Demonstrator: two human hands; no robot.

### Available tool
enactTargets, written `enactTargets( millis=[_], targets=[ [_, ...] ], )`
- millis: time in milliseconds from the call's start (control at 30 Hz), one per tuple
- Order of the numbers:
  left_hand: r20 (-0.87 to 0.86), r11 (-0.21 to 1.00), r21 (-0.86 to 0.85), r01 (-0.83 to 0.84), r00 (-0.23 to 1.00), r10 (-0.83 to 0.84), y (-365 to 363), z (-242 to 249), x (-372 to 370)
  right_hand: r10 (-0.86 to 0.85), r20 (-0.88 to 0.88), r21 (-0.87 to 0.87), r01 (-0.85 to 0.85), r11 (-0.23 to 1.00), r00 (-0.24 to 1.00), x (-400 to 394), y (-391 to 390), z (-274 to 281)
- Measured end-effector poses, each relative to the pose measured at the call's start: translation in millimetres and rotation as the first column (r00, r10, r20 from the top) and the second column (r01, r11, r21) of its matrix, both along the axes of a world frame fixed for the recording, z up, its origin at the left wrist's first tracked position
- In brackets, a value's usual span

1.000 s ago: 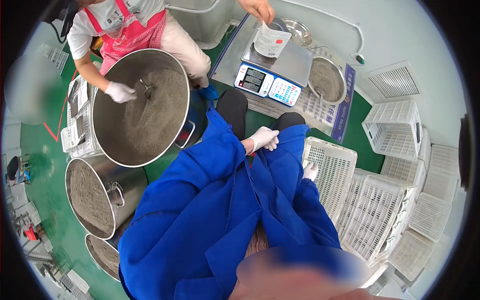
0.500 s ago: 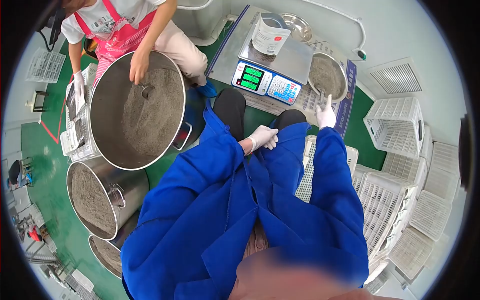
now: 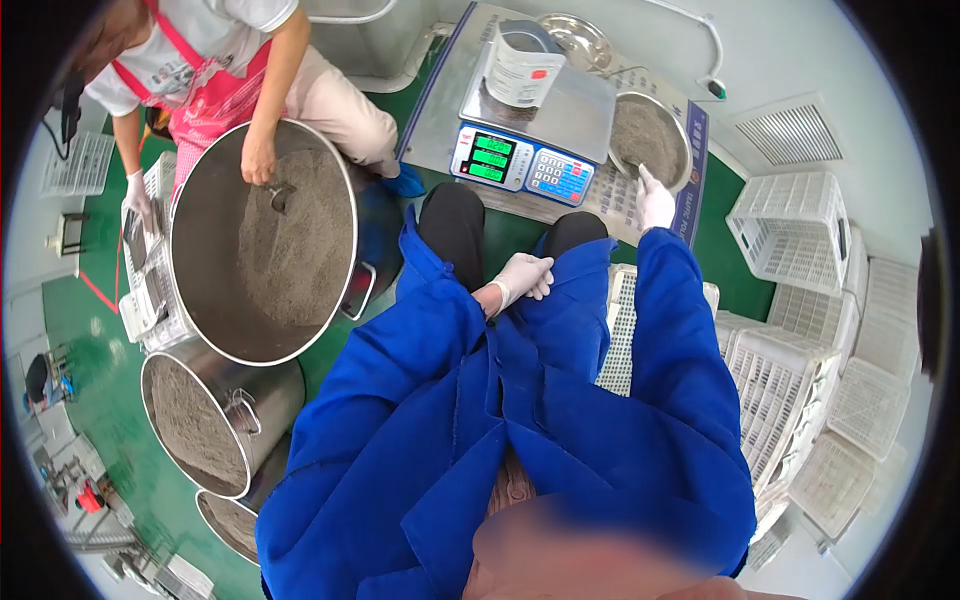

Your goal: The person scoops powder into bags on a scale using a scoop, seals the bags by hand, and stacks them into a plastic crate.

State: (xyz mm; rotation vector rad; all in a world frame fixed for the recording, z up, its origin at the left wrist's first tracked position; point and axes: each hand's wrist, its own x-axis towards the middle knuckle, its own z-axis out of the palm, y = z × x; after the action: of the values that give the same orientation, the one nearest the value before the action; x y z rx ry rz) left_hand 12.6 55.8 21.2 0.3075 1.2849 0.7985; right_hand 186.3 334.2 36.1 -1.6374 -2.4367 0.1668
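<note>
My right hand (image 3: 655,203), in a white glove, is closed on the handle of a metal spoon (image 3: 629,167) at the near rim of a steel bowl (image 3: 686,158). Grey-brown granular material (image 3: 646,133) fills the bowl, and the spoon's end dips into it. Left of the bowl, an upright white pouch (image 3: 520,72) stands on the pan of a digital scale (image 3: 522,165) with lit green displays. My left hand (image 3: 525,276), also gloved, rests on my lap with its fingers curled in and nothing visible in them.
A second steel bowl (image 3: 576,40) sits behind the scale. At left, a co-worker in a red apron (image 3: 215,105) holds a scoop (image 3: 280,197) inside a large steel pot (image 3: 205,290). More filled pots (image 3: 275,395) stand nearer. White plastic crates (image 3: 790,235) are stacked at right.
My right hand has moved up a little, pushing the spoon further into the material. My left hand stays on my lap. The view has shifted slightly; the co-worker's scoop remains in the pot.
</note>
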Motion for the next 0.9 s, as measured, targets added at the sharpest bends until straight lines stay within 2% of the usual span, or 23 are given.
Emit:
enactTargets(
  millis=[67,167,200,300,333,367,433,567,733,900],
  targets=[
    [-0.001,1.0,-0.009,-0.002,1.0,0.002,-1,1,1,0.042,-0.084,0.079,-0.035,0.996,0.996,7,17,13],
    [-0.013,1.0,-0.006,0.01,1.0,-0.01,0,2,2,-0.104,-0.121,-0.014,0.103,0.995,0.987,7,30,46],
    [-0.017,1.0,-0.013,0.012,1.0,-0.012,1,4,2,-0.101,-0.099,0.049,0.106,0.993,0.99,11,38,46],
    [-0.02,1.0,-0.007,0.03,0.999,-0.03,2,2,2,-0.138,-0.273,0.02,0.149,0.989,0.952,17,53,32],
    [-0.023,0.999,-0.014,0.03,0.999,-0.03,3,4,2,-0.201,-0.376,-0.136,0.161,0.978,0.905,16,53,26],
    [-0.026,1.0,-0.01,0.029,0.999,-0.029,4,5,2,-0.189,-0.402,-0.22,0.106,0.97,0.896,25,68,-2],
    [-0.032,1.0,-0.005,0.029,0.999,-0.029,4,4,3,-0.456,-0.529,-0.572,0.096,0.815,0.716,26,73,-30],
    [-0.034,1.0,0.004,0.001,0.999,-0.001,4,1,5,-0.669,-0.669,-0.663,0.148,0.734,0.324,37,67,-26],
    [-0.041,0.999,0.028,0.017,0.999,-0.016,3,-6,5,-0.73,-0.676,-0.721,0.118,0.683,0.096,72,73,3],
    [-0.045,0.998,0.05,0.034,0.998,-0.032,1,-11,8,-0.75,-0.661,-0.748,0.053,0.662,0.031,88,85,45]
  ],
)
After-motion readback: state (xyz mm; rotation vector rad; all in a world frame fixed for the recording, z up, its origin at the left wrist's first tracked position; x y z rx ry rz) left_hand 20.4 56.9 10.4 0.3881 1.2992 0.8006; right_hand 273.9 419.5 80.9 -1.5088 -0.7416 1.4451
